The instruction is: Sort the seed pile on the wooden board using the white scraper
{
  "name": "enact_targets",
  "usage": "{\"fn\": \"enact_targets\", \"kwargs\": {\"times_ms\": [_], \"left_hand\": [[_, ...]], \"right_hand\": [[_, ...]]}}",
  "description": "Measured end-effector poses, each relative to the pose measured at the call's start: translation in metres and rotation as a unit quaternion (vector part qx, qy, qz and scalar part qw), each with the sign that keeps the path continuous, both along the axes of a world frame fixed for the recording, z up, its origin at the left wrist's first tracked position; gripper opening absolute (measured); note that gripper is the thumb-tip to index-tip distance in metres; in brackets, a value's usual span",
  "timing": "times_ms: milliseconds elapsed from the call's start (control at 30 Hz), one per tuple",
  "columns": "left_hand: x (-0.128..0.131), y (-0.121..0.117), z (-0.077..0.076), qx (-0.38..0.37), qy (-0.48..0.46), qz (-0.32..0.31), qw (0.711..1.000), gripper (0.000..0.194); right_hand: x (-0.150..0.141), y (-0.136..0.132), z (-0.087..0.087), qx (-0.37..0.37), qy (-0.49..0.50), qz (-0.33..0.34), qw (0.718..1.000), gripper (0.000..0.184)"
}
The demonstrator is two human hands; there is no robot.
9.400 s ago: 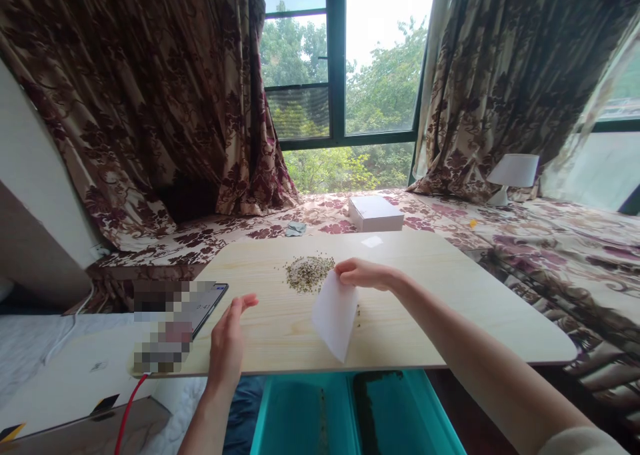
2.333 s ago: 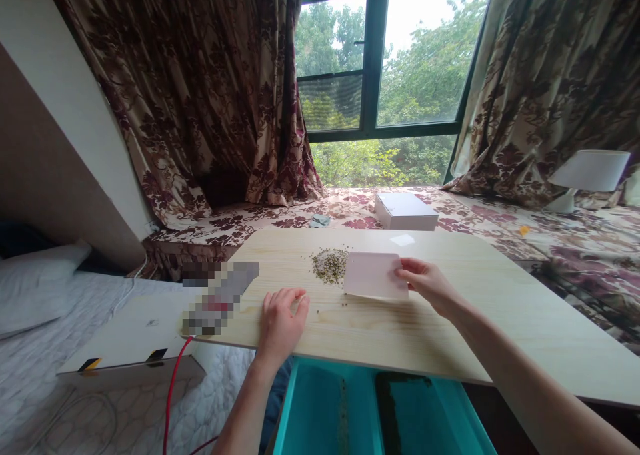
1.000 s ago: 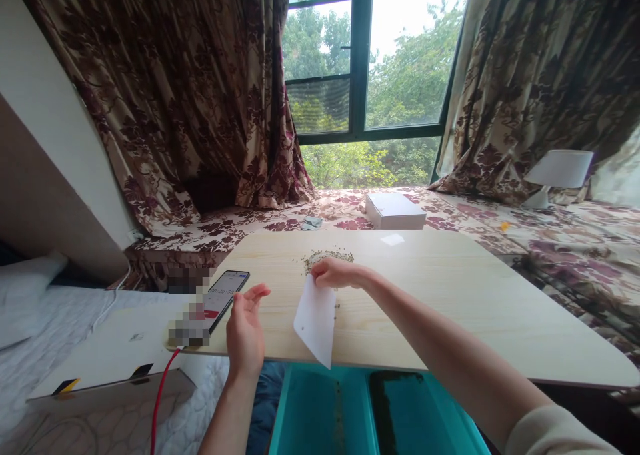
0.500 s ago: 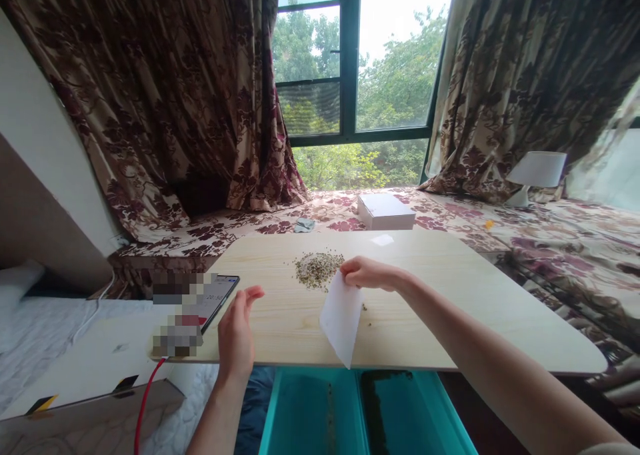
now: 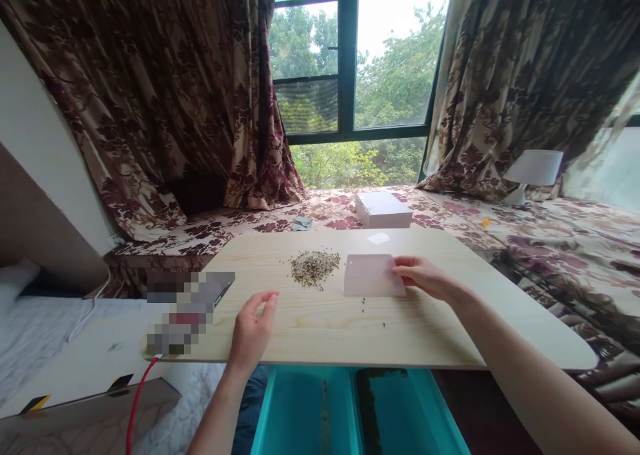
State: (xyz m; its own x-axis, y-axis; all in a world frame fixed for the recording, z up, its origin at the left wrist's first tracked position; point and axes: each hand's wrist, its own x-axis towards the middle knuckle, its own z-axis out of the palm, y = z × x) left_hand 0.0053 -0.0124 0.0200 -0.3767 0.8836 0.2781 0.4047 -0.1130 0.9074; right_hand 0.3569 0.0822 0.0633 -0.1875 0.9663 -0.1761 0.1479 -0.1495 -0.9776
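Note:
My right hand (image 5: 423, 276) grips the right end of a flat, translucent white scraper (image 5: 373, 275) with a small hole near one corner. The scraper is at the table surface, just right of a loose pile of small greenish and whitish grains (image 5: 314, 268); their kind is too small to tell. A few stray grains (image 5: 363, 306) lie in front of the scraper. My left hand (image 5: 254, 325) hovers over the table's near left part, thumb and fingertips brought together, with nothing seen in it. The pale wooden table (image 5: 310, 335) lies under both.
A blurred-out phone (image 5: 220, 292) lies at the table's left, by a red cable (image 5: 135, 402). Two teal bins (image 5: 300, 408) stand below the near edge. A small white piece (image 5: 379, 238) lies at the far edge; behind are a white box (image 5: 384, 210) and a lamp (image 5: 533, 168).
My right hand has moved right and turned the scraper from hanging over the near side to lying broadside beside the pile. My left hand has shifted right, its fingertips closing together.

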Motion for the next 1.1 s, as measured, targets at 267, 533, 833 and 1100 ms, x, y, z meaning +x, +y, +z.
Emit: {"fn": "enact_targets", "kwargs": {"times_ms": [267,533,833,1100], "left_hand": [[0.000,-0.001,0.000,0.004,0.002,-0.002,1.000,0.039],[0.000,-0.001,0.000,-0.002,-0.001,-0.003,1.000,0.038],[0.000,0.000,-0.002,0.012,0.005,-0.010,1.000,0.034],[0.000,0.001,-0.004,0.033,0.026,-0.011,0.999,0.031]], "right_hand": [[-0.002,-0.032,0.004,-0.022,-0.030,0.057,0.998,0.032],[0.002,-0.073,0.015,-0.041,-0.050,0.107,0.992,0.038],[-0.007,-0.050,0.009,0.053,0.050,-0.065,0.995,0.035],[-0.051,-0.023,-0.011,0.043,0.089,-0.149,0.984,0.025]]}}
